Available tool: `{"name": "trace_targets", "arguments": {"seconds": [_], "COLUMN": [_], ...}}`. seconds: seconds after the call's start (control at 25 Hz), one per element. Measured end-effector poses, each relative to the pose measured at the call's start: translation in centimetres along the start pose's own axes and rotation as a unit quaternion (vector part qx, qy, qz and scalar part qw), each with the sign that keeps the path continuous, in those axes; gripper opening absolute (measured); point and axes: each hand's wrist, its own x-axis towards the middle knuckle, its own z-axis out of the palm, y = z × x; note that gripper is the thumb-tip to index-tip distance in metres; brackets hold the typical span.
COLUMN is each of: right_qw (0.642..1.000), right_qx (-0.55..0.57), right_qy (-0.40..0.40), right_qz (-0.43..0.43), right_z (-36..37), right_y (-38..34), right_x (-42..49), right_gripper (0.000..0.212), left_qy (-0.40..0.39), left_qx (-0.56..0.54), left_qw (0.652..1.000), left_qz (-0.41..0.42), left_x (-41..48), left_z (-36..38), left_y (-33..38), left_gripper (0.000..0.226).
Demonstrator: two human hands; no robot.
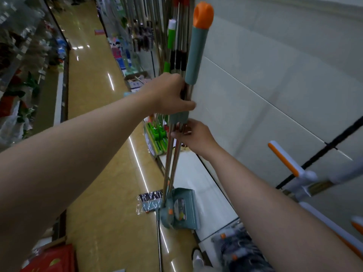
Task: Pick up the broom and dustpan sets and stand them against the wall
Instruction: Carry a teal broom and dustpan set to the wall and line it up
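A broom and dustpan set stands upright beside the grey tiled wall. Its steel handles run up to a teal grip with an orange cap. At the bottom sits the teal dustpan on a white ledge, with the wrapped broom head to its left over the floor. My left hand is closed around the handles just under the teal grip. My right hand holds the handles lower down, below a teal clip.
Further along the wall stand several mops and brooms with green and black grips. A white and orange mop handle leans at the right. A glossy yellow aisle floor runs ahead, with goods shelves on the left.
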Motion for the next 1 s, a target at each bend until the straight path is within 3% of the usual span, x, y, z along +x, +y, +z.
{"name": "trace_targets", "arguments": {"seconds": [0.44,0.72,0.88,1.0], "right_qw": [0.986,0.958,0.953,0.948], "right_qx": [-0.058,-0.13,-0.048,0.064], "right_qy": [0.129,0.202,0.217,0.191], "right_qz": [0.087,0.157,0.208,0.247], "right_z": [-6.3,-7.1,-6.4,-5.6], "right_y": [7.0,10.4,12.8,14.9], "right_x": [-0.7,-2.0,-4.2,-7.5], "right_gripper": [0.021,0.024,0.023,0.034], "left_qy": [-0.045,-0.129,-0.16,-0.148], "left_qx": [-0.009,-0.043,-0.068,-0.077], "left_qw": [0.989,0.968,0.955,0.955], "left_qz": [0.139,0.21,0.241,0.244], "left_x": [7.4,10.0,9.9,10.0], "left_z": [6.1,10.0,12.7,14.3], "left_y": [5.9,8.7,10.5,11.4], "left_gripper": [0.056,0.055,0.059,0.047]}}
